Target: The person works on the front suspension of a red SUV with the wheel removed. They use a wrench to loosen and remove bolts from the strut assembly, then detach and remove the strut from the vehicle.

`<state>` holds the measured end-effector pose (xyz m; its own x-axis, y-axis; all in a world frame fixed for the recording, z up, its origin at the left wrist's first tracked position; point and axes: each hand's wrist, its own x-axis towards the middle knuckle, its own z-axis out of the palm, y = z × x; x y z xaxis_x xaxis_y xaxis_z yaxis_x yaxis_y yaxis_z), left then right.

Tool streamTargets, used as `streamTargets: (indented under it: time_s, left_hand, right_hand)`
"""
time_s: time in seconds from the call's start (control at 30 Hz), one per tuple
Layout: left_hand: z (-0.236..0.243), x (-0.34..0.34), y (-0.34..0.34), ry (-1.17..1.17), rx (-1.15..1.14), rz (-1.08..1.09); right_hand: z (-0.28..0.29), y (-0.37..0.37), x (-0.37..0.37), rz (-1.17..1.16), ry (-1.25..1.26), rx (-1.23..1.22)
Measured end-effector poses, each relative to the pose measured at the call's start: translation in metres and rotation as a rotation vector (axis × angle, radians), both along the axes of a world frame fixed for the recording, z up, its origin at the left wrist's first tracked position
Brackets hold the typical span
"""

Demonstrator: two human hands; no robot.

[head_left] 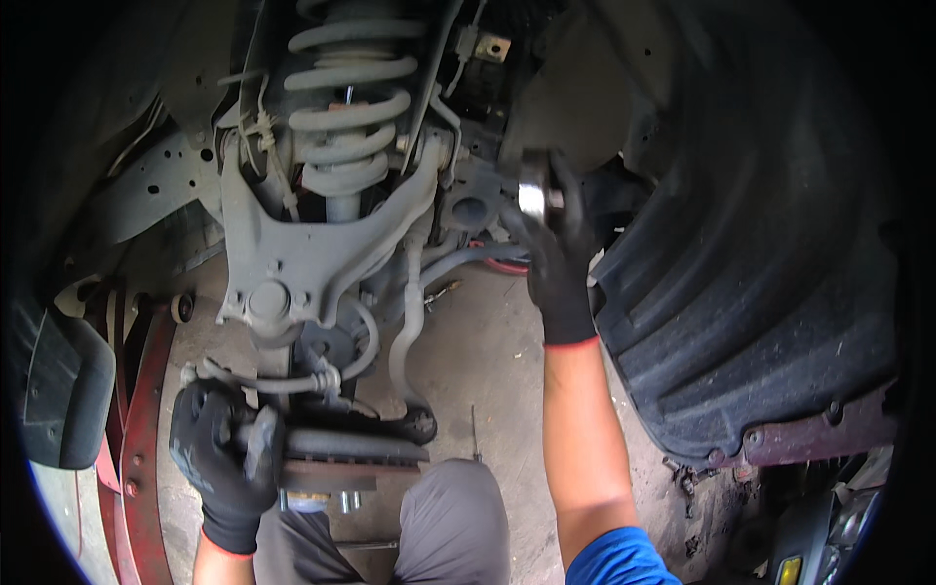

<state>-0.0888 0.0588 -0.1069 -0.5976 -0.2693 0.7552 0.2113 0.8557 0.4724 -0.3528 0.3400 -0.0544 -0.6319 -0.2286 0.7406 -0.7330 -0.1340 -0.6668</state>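
Note:
My left hand [229, 458], in a black glove, is closed at the left end of a brake disc [351, 448] seen edge-on, its thumb along the near side; its grip is partly hidden. Wheel studs [348, 502] point toward my knees. Raised at the right, my gloved right hand [565, 229] is closed around a dark tool with a shiny, rounded metal part [533, 200]. Motion blur hides its exact kind. This hand is apart from the suspension. Beyond the disc are the upper control arm [312, 253] with a ball joint [268, 300] and a coil spring [351, 122].
A black ribbed wheel-arch liner [751, 253] curves along the right. At the left stands a red metal jack or stand [146, 429], beside a dark plastic panel [68, 390]. A stabilizer bar [409, 331] bends down near the disc. Concrete floor [487, 361] shows below.

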Motion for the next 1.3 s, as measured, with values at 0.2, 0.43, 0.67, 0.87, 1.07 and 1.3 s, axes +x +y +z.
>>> streamTargets:
  time_s: [0.2, 0.43, 0.67, 0.87, 1.07, 1.3]
  left_hand:
    - [-0.004, 0.002, -0.001, -0.031, 0.019, 0.051]
    - [-0.006, 0.006, -0.002, -0.058, -0.03, 0.078]
    - [-0.003, 0.005, 0.001, -0.061, -0.016, 0.09]
    - [-0.003, 0.004, 0.002, -0.061, -0.011, 0.098]
    - [-0.001, 0.004, 0.003, -0.055, 0.01, 0.088]
    - [-0.006, 0.005, 0.002, -0.059, 0.025, 0.13]
  right_hand:
    - [0.081, -0.062, -0.103, 0.305, -0.208, -0.308]
    - [0.08, -0.056, -0.155, 0.513, -0.224, -0.173]
    - [0.085, -0.075, -0.146, 0.71, -0.524, -0.328]
    - [0.094, -0.09, -0.154, 0.757, -0.377, -0.396]
    - [0.096, -0.13, -0.17, 0.184, -0.002, -0.501]
    - [0.091, -0.142, -0.185, 0.065, 0.062, -0.386]
